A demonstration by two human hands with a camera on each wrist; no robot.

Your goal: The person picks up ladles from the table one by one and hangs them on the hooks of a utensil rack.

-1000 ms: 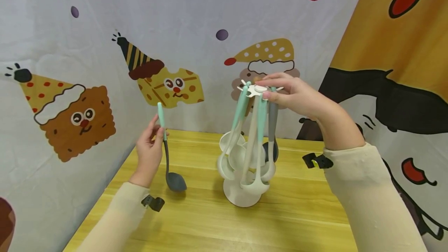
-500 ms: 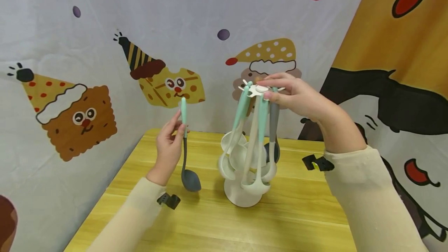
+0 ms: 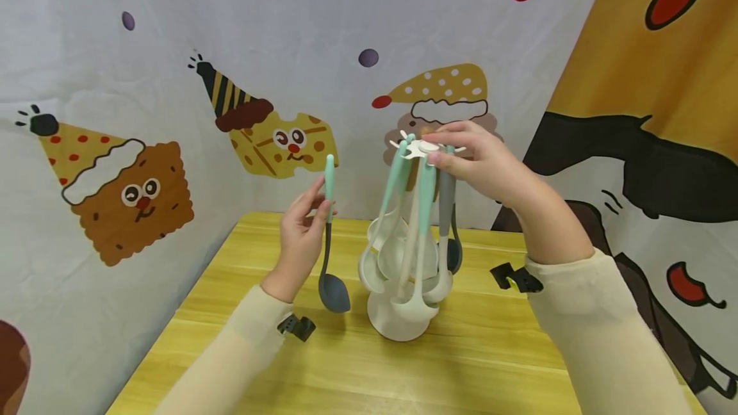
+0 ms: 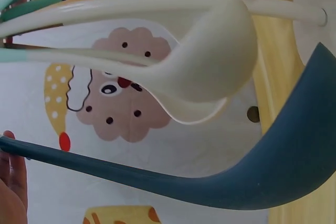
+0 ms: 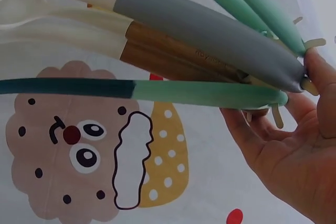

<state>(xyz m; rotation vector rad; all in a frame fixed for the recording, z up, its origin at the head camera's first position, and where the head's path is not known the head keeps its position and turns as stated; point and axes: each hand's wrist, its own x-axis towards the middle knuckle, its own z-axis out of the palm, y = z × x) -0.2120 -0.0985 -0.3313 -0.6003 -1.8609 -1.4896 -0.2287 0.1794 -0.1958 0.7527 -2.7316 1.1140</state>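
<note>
My left hand [image 3: 301, 232] pinches the mint-green handle of a dark grey ladle [image 3: 334, 293] and holds it upright, bowl down, left of a white utensil stand [image 3: 387, 325]. In the left wrist view the ladle's dark bowl [image 4: 294, 156] is large and near, below the hanging white utensils. My right hand [image 3: 484, 160] grips the stand's top, thumb in front and fingers behind. From its hooks hang several utensils, with mint, grey and brown handles. A grey handle [image 5: 210, 35] and a mint handle [image 5: 205, 94] reach up to the right hand in the right wrist view.
The stand's round base sits on a yellow wood-grain table [image 3: 490, 364]. Close behind the table's far edge hangs a white cloth [image 3: 311, 31] printed with cartoon figures. Another dark ladle [image 3: 454, 256] hangs at the stand's right side.
My left hand has moved right with the ladle, closer to the stand. The right hand stays on the stand's top, and the hanging utensils have shifted slightly.
</note>
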